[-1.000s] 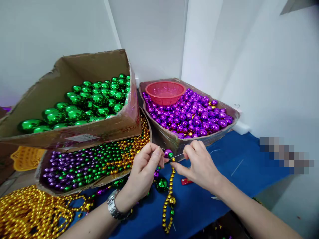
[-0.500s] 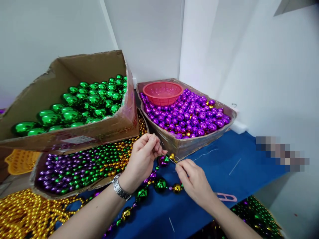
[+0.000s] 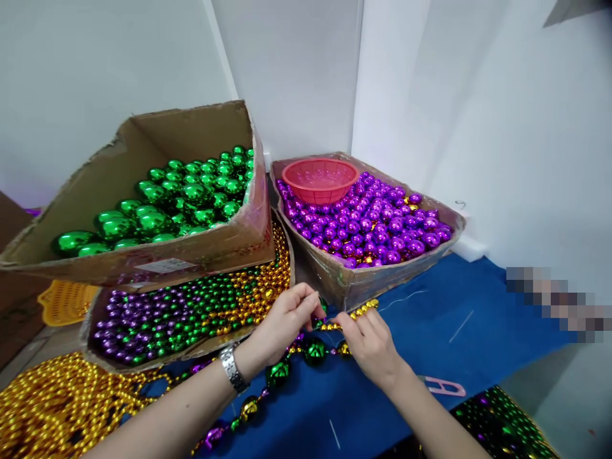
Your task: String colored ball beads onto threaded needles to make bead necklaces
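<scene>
My left hand [image 3: 292, 322], with a metal watch [image 3: 233, 368] at its wrist, is closed in a pinch. What its fingertips hold is too small to make out. Just to the right, my right hand [image 3: 373, 349] closes on a string of gold beads [image 3: 364, 309]. Part of this string sticks out above the fingers, and part reaches toward my left fingertips. Below both hands, a garland of big green, gold and purple beads [image 3: 314, 350] lies on the blue cloth [image 3: 406, 414]. A fine pale thread shows near the fingers.
Behind stand a carton of green balls [image 3: 224, 239] and a carton of purple balls [image 3: 335, 274] bearing a red basket [image 3: 320, 182]. Mixed small beads [image 3: 186, 319] fill a low box at left, beside piled gold strands [image 3: 57, 408]. Pink snips [image 3: 444, 386] lie right of my forearm.
The thread stretched between my hands is no longer seen taut. A gold bead string now shows in my right hand. My left hand has lowered, and the view has shifted slightly left.
</scene>
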